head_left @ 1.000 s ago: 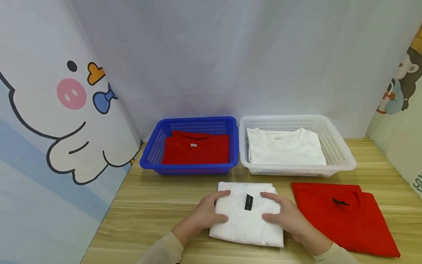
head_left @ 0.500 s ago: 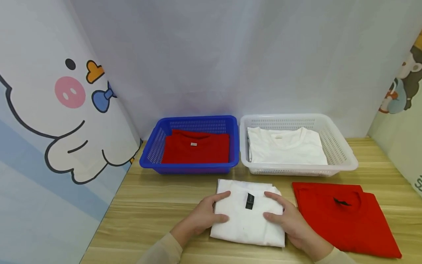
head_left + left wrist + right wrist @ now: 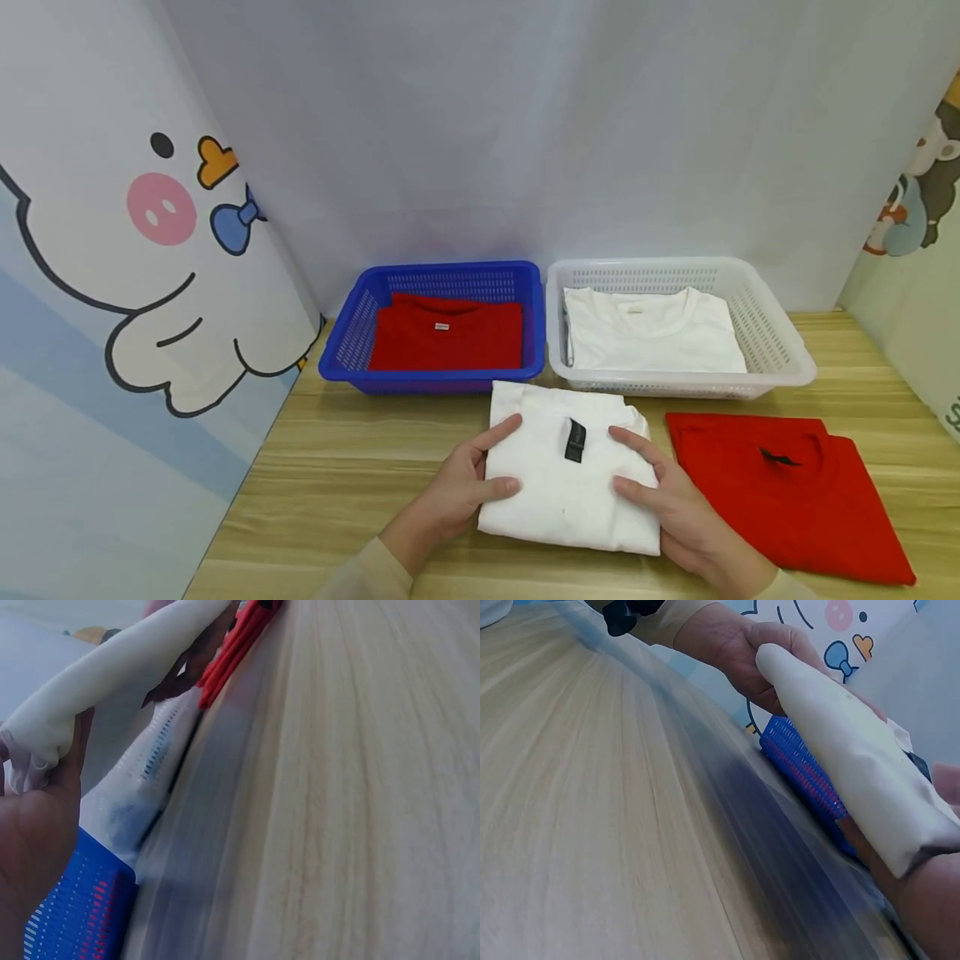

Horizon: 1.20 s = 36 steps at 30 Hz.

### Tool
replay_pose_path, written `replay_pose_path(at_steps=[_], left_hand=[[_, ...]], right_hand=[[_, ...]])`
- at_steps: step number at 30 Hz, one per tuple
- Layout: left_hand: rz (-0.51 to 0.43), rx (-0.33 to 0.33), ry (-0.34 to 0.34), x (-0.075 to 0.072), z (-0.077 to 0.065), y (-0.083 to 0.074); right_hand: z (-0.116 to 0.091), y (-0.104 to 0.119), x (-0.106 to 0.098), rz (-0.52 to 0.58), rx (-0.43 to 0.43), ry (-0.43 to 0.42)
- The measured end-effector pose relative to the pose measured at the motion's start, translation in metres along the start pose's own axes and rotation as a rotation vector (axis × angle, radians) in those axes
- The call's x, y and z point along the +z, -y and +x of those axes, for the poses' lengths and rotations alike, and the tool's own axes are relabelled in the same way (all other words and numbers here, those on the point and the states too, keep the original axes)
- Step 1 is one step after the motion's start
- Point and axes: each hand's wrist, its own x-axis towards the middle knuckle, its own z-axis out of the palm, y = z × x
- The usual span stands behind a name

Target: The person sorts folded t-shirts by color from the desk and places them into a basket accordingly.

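Observation:
A folded white T-shirt (image 3: 562, 492) with a black neck label is held up off the wooden table between two hands. The left hand (image 3: 461, 487) grips its left edge, thumb on top and fingers underneath, as the left wrist view shows. On the opposite edge the right hand (image 3: 678, 504) holds it the same way; in the right wrist view the shirt (image 3: 855, 757) hangs above the tabletop. Just beyond it stand a blue basket (image 3: 431, 377) with a folded red shirt (image 3: 450, 342) and a white basket (image 3: 675, 380) with a folded white shirt (image 3: 652, 333).
Another folded red T-shirt (image 3: 787, 500) lies on the table (image 3: 322, 483) at the right, close to the right hand. A pale curtain (image 3: 465, 133) hangs behind the baskets. Cartoon-printed cloth (image 3: 90, 350) borders the left side.
Both hands have raised the folded white T-shirt off the table and moved it slightly forward, its far edge now nearly at the baskets. The red shirts and baskets stay put.

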Motion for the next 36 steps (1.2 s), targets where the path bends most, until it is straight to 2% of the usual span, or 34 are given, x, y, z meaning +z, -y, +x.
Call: replay_pose_path(at_steps=[4,11,15,23,28,31,36], left_hand=[[-0.002,0.021,0.026,0.003,-0.002,-0.007],[0.117,0.041,0.01,0.011,0.001,-0.022],[0.142,0.063,0.005,0.015,0.008,-0.032],[0.225,0.09,-0.012,0.025,0.035,-0.05],[0.277,0.093,-0.026,0.031,0.054,-0.06],[0.34,0.109,-0.034,0.033,0.065,-0.067],[0.412,0.127,-0.062,0.038,0.091,-0.077]], right_hand=[[-0.004,0.007,0.001,-0.027,-0.04,0.039],[-0.006,0.027,0.001,-0.139,-0.119,-0.012],[-0.006,0.041,0.0,-0.169,-0.155,0.0],[-0.002,0.071,-0.01,-0.21,-0.226,0.013],[0.001,0.09,-0.019,-0.273,-0.23,-0.026],[0.004,0.102,-0.024,-0.294,-0.243,-0.038],[0.012,0.122,-0.036,-0.269,-0.29,-0.013]])
